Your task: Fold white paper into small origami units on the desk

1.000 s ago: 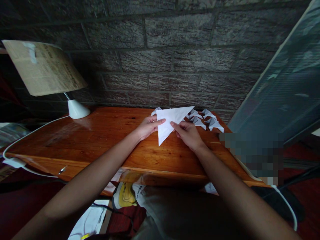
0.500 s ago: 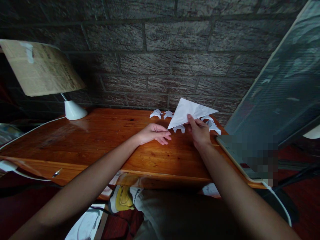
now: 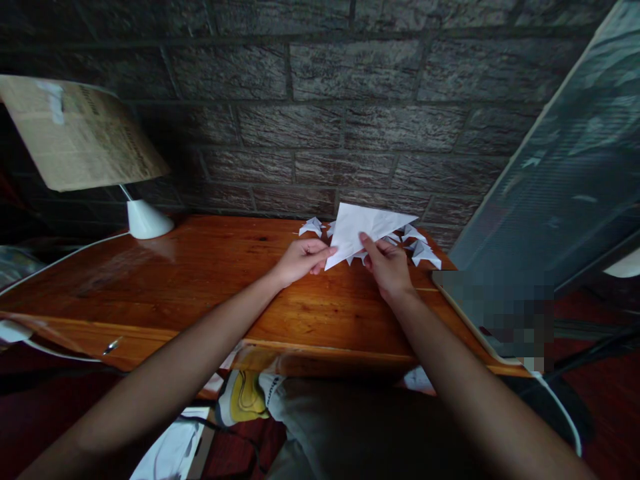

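A white sheet of paper folded into a triangle (image 3: 367, 223) is held up over the wooden desk (image 3: 310, 320). My right hand (image 3: 389, 263) pinches its lower edge, thumb on the near face. My left hand (image 3: 304, 259) grips the lower left corner between thumb and fingers. Behind and below the triangle lie several small folded paper shapes; one at the left (image 3: 311, 227) and one at the right (image 3: 424, 253) show well, while others are partly hidden by the triangle and my right hand.
On the desk's left stands a lamp with a white base (image 3: 149, 220) and a papery shade (image 3: 80, 133). A dark brick wall (image 3: 320, 120) rises behind the desk. At the right, a flat device (image 3: 480, 327), partly blurred out, lies at the edge with a white cable (image 3: 565, 407).
The paper triangle has moved left and slightly down in my right hand. My left hand, apart from it before with fingers loose, has closed on its lower left corner.
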`<state>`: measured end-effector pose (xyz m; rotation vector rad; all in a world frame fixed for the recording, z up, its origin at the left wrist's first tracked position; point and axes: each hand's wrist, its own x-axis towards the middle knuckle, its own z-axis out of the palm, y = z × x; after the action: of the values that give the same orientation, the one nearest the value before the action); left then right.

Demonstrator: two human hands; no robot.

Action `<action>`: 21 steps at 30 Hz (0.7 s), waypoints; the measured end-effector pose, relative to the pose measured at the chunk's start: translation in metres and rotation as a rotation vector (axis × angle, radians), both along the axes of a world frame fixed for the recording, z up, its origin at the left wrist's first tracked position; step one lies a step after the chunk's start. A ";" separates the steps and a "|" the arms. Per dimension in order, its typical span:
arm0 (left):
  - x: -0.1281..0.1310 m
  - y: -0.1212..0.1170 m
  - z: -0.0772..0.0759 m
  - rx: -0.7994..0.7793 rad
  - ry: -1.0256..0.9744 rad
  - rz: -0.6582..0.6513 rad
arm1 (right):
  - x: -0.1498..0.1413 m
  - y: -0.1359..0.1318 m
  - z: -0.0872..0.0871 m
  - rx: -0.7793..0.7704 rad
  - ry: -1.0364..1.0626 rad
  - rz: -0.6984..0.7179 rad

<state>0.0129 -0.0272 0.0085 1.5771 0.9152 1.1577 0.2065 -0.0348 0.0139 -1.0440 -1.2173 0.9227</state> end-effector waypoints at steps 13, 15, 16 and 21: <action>0.000 -0.007 0.004 0.055 0.138 -0.108 | 0.003 0.005 -0.001 -0.034 0.149 0.037; 0.000 -0.007 0.004 0.062 0.128 -0.125 | 0.003 0.007 -0.001 -0.044 0.160 0.037; -0.001 -0.007 0.004 0.065 0.114 -0.130 | 0.003 0.007 -0.001 -0.053 0.171 0.035; -0.002 -0.007 0.005 0.035 0.038 -0.157 | 0.001 0.006 0.001 -0.125 0.260 0.044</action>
<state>0.0113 -0.0339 0.0136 1.6728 0.7844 1.0410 0.2073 -0.0289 0.0153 -0.9633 -0.9794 1.1426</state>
